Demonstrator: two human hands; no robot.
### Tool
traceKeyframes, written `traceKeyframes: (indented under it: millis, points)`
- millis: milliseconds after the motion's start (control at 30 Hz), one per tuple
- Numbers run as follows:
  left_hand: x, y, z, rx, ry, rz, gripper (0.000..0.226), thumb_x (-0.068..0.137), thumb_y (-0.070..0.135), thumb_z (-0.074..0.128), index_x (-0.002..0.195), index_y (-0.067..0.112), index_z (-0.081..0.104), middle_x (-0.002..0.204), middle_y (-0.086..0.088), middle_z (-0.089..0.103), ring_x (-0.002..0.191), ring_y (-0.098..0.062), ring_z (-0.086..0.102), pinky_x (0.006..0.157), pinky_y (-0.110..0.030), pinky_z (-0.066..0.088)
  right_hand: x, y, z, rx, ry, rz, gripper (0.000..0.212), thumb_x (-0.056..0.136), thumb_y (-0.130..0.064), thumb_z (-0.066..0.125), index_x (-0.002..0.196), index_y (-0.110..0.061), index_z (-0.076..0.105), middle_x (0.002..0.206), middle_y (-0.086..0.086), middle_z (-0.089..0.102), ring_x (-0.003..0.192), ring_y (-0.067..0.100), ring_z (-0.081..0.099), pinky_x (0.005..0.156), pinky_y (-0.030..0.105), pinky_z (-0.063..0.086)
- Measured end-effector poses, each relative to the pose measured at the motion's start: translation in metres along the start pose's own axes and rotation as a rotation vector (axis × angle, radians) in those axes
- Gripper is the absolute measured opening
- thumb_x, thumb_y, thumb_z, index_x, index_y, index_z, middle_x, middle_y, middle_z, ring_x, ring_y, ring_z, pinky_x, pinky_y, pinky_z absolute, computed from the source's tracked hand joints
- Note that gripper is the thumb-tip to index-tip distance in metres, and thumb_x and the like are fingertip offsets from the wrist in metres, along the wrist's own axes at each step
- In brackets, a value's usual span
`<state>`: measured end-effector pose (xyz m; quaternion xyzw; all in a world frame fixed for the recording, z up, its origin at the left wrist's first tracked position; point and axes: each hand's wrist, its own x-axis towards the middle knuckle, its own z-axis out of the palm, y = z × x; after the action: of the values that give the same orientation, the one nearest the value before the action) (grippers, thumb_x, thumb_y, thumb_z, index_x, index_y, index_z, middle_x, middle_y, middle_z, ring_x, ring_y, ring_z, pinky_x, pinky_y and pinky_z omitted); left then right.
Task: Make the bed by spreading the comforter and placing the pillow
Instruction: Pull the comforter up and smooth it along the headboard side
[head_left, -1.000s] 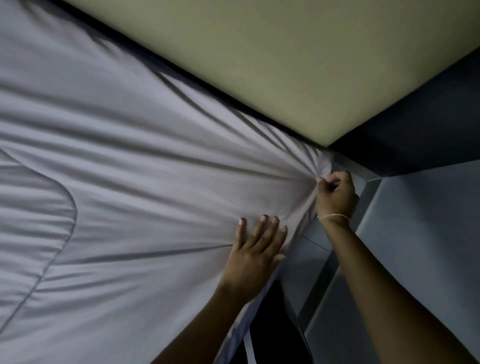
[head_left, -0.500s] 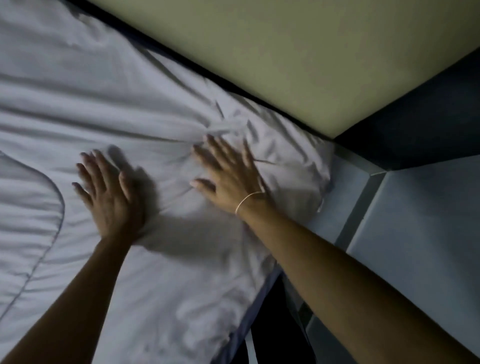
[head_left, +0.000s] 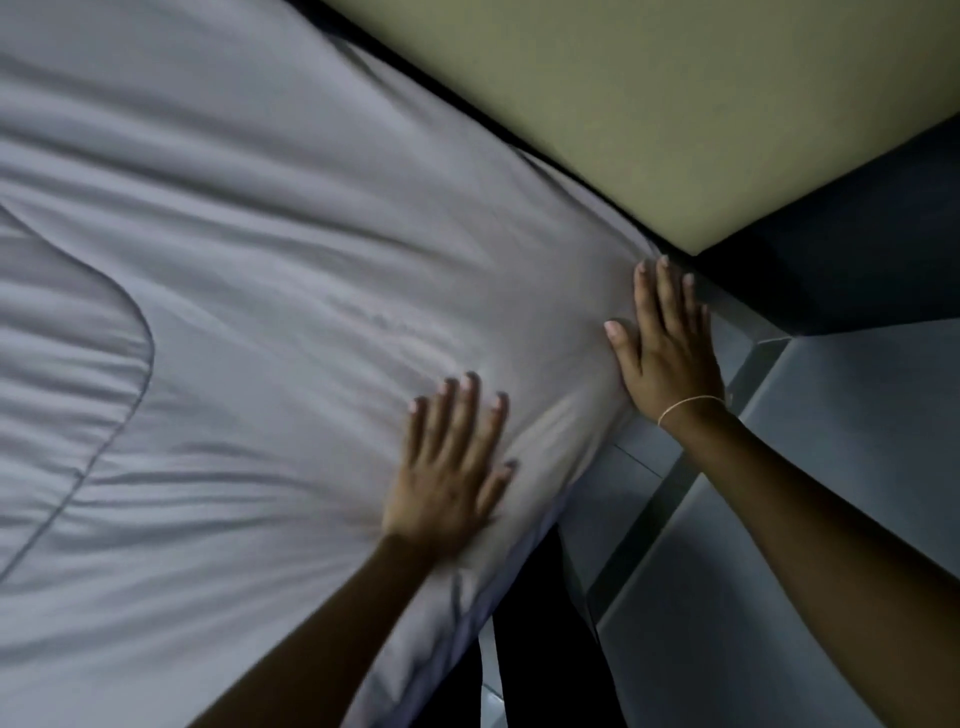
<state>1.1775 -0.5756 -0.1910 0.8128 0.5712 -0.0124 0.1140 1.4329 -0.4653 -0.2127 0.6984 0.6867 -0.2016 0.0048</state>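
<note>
1. The comforter (head_left: 270, 291), pale grey, covered most of the view and lay spread over the bed, with long soft creases running across it.
2. A curved stitched seam (head_left: 136, 384) ran down the comforter's left part.
3. The comforter's corner (head_left: 613, 291) lay at the upper right, against a green-yellow wall (head_left: 649, 93), with a dark gap along that edge.
4. The left hand (head_left: 449, 467) lay flat on the comforter below and left of the corner, fingers straight and slightly spread, palm down, gripping nothing. It was a little blurred.
5. The right hand (head_left: 667, 348) lay flat at the corner itself, fingers straight and pointing toward the wall, thumb out to the left on the cloth. The little-finger side reached the comforter's edge; whether it touched the grey frame there I could not tell. It held nothing.
6. A thin band (head_left: 688, 405) circled the right wrist.
7. Grey padded panels (head_left: 831, 467) stood right of the corner, beyond the comforter's edge.
8. Below the left hand the comforter's edge hung over a dark gap (head_left: 540, 623).
9. No pillow could be made out for certain.
</note>
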Motion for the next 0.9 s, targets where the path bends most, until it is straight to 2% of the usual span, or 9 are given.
traceKeyframes:
  millis: [167, 233, 300, 400, 467, 533, 633, 767, 900]
  points:
    - [-0.020, 0.047, 0.018, 0.071, -0.124, 0.274, 0.067, 0.096, 0.057, 0.026, 0.151, 0.020, 0.017, 0.158, -0.012, 0.012, 0.145, -0.037, 0.005, 0.116, -0.053, 0.007, 0.004, 0.002, -0.003, 0.014, -0.044, 0.002, 0.068, 0.095, -0.061, 0.014, 0.151, -0.030, -0.009, 0.160, -0.002, -0.013, 0.147, 0.027, -0.012, 0.118, 0.050, 0.003]
    - [-0.027, 0.057, 0.023, 0.087, -0.164, 0.420, 0.064, 0.096, 0.057, 0.025, 0.150, 0.022, 0.020, 0.157, -0.010, 0.014, 0.146, -0.033, 0.005, 0.117, -0.052, 0.003, 0.007, 0.001, -0.005, 0.015, -0.060, -0.004, 0.068, 0.094, -0.061, 0.014, 0.151, -0.031, -0.009, 0.160, -0.003, -0.013, 0.147, 0.027, -0.012, 0.118, 0.052, 0.004]
    - [-0.028, 0.060, 0.022, 0.034, -0.143, 0.469, 0.060, 0.098, 0.052, 0.024, 0.150, 0.023, 0.020, 0.157, -0.010, 0.015, 0.146, -0.028, 0.005, 0.118, -0.049, 0.001, 0.010, 0.002, -0.006, 0.017, -0.072, -0.012, 0.068, 0.094, -0.061, 0.015, 0.151, -0.031, -0.008, 0.161, -0.003, -0.012, 0.147, 0.027, -0.011, 0.118, 0.053, 0.005]
    - [-0.012, 0.039, 0.000, -0.215, -0.003, 0.361, 0.055, 0.101, 0.042, 0.022, 0.151, 0.019, 0.016, 0.157, -0.013, 0.012, 0.146, -0.028, 0.011, 0.118, -0.047, 0.009, 0.014, 0.002, -0.010, -0.004, -0.061, -0.008, 0.067, 0.095, -0.058, 0.021, 0.152, -0.029, 0.000, 0.161, -0.002, -0.006, 0.148, 0.027, -0.008, 0.117, 0.057, 0.003]
    - [0.009, 0.002, -0.020, -0.304, 0.135, 0.241, 0.055, 0.102, 0.037, 0.021, 0.151, 0.016, 0.010, 0.159, -0.013, 0.006, 0.145, -0.031, 0.011, 0.117, -0.047, 0.008, 0.012, -0.008, -0.015, -0.068, 0.016, 0.021, 0.067, 0.095, -0.053, 0.023, 0.152, -0.021, 0.011, 0.161, 0.005, 0.003, 0.148, 0.028, -0.003, 0.117, 0.057, 0.003]
    - [0.038, -0.049, -0.037, -0.267, 0.230, 0.092, 0.054, 0.102, 0.034, 0.019, 0.150, 0.011, 0.012, 0.156, -0.018, 0.010, 0.144, -0.033, 0.011, 0.117, -0.047, 0.005, 0.008, -0.032, -0.015, -0.114, 0.140, 0.017, 0.065, 0.096, -0.044, 0.030, 0.150, -0.011, 0.022, 0.159, 0.013, 0.015, 0.148, 0.030, 0.006, 0.117, 0.056, 0.006]
    - [0.087, -0.127, -0.058, -0.142, 0.327, -0.177, 0.056, 0.102, 0.035, 0.017, 0.148, 0.003, 0.018, 0.153, -0.027, 0.014, 0.143, -0.038, 0.010, 0.116, -0.046, 0.004, 0.009, -0.090, -0.004, -0.037, 0.271, -0.161, 0.058, 0.094, -0.034, 0.042, 0.144, -0.005, 0.036, 0.152, 0.018, 0.032, 0.144, 0.034, 0.023, 0.115, 0.056, 0.013]
    - [0.138, -0.201, -0.082, 0.028, 0.318, -0.443, 0.060, 0.099, 0.038, 0.027, 0.150, 0.008, 0.014, 0.156, -0.025, 0.006, 0.143, -0.043, 0.004, 0.116, -0.050, 0.005, 0.042, -0.171, 0.002, 0.053, 0.262, -0.378, 0.056, 0.093, -0.036, 0.046, 0.144, -0.013, 0.039, 0.151, 0.016, 0.034, 0.142, 0.035, 0.026, 0.114, 0.054, 0.014]
    - [0.178, -0.228, -0.094, 0.063, 0.189, -0.414, 0.067, 0.098, 0.048, 0.027, 0.151, 0.012, 0.008, 0.158, -0.020, 0.000, 0.144, -0.040, -0.003, 0.116, -0.053, 0.000, 0.088, -0.190, 0.003, -0.063, 0.158, -0.317, 0.059, 0.095, -0.053, 0.027, 0.147, -0.026, 0.032, 0.155, 0.008, 0.029, 0.145, 0.027, 0.021, 0.114, 0.053, 0.007]
